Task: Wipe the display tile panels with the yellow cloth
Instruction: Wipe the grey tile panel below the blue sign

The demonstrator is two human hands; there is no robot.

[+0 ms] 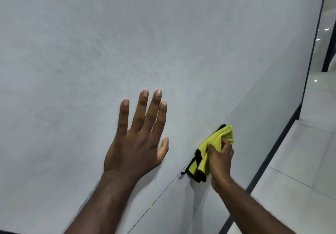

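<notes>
A large grey display tile panel (112, 39) fills most of the view, with a second panel (258, 121) below a thin diagonal seam. My left hand (136, 141) lies flat against the upper panel, fingers spread and straight. My right hand (221, 161) grips a bunched yellow cloth (216, 142) with black edging and presses it against the tile right on the seam. Part of the cloth is hidden under my fingers.
A dark metal frame (272, 151) runs along the panels' lower and right edges. Beyond it lies a glossy pale tiled floor (300, 170) with light reflections. A black post (329, 51) stands at the far right.
</notes>
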